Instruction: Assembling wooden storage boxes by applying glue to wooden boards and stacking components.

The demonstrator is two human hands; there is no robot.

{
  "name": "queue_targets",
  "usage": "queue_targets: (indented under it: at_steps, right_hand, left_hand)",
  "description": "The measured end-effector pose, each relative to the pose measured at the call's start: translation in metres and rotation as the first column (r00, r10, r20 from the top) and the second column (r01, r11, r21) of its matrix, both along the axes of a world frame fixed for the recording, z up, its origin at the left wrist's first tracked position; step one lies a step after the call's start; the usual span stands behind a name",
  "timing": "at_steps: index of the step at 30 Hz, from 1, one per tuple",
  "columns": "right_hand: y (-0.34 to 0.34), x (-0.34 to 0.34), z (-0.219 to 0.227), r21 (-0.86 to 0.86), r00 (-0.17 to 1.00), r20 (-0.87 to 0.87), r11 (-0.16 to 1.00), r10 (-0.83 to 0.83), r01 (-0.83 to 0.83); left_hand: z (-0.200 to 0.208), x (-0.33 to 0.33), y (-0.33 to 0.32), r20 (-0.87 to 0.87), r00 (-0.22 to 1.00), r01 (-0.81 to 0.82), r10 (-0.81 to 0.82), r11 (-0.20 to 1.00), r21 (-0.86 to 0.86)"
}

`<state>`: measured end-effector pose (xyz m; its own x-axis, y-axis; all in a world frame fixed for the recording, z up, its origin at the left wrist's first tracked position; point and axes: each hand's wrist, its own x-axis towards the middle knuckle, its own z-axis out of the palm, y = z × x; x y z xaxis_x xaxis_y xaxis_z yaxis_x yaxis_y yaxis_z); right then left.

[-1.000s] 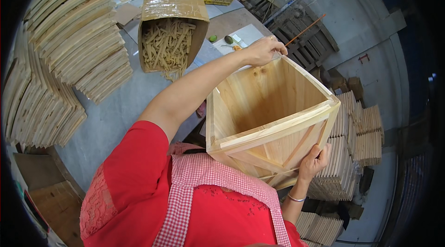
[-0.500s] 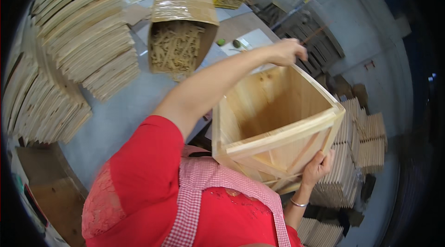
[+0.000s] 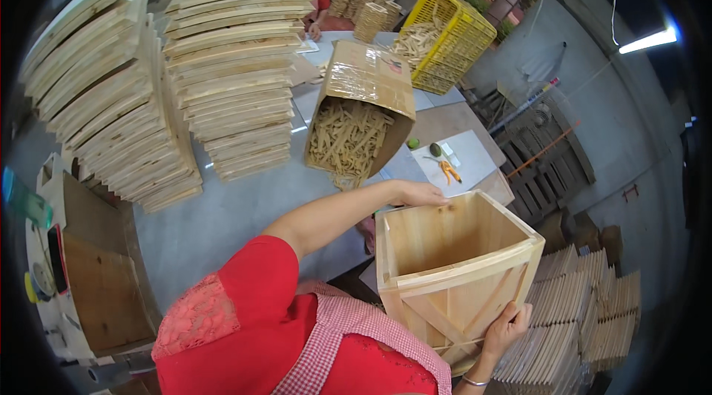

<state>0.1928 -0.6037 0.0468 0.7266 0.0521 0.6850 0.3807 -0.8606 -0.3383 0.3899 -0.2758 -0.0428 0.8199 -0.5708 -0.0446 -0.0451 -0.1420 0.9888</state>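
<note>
An open pale wooden box (image 3: pixel 452 265) with crossed slats on its side is tilted in front of me, its opening facing up. My left hand (image 3: pixel 419 193) grips the box's far rim, arm stretched across my red sleeve. My right hand (image 3: pixel 508 327), a thin bracelet at the wrist, holds the near lower side by the slats. The inside of the box shows bare wood.
A cardboard box (image 3: pixel 363 117) full of wooden sticks lies on the grey table (image 3: pixel 237 209). Tall stacks of wooden panels (image 3: pixel 230 61) stand to the left, lower stacks (image 3: pixel 586 313) to the right. A yellow crate (image 3: pixel 449 39) and orange-handled pliers (image 3: pixel 448 171) lie beyond. Another person's hand (image 3: pixel 317 28) rests far back.
My head has turned, so more of the table and panel stacks shows. The wooden box sits lower and more level in the picture. Both hands keep the same hold.
</note>
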Motion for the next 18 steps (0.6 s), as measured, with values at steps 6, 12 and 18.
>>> queue_targets:
  at_steps: [6, 12, 18]
  right_hand:
    - [0.009, 0.084, -0.042, 0.208, 0.949, -0.123, 0.942, 0.291, -0.262]
    - [0.081, 0.144, -0.075, 0.534, 0.742, -0.208, 0.710, 0.637, -0.460]
    - [0.207, 0.148, -0.119, 0.655, 0.445, -0.028, 0.353, 0.895, -0.669]
  left_hand:
    - [-0.013, -0.039, 0.072, -0.422, 0.884, -0.269, 0.204, 0.958, -0.100]
    - [0.035, -0.150, 0.151, -0.624, 0.654, -0.595, 0.426, 0.800, -0.077]
    - [0.067, -0.299, 0.185, -0.708, 0.450, -0.880, 0.544, 0.406, -0.248]
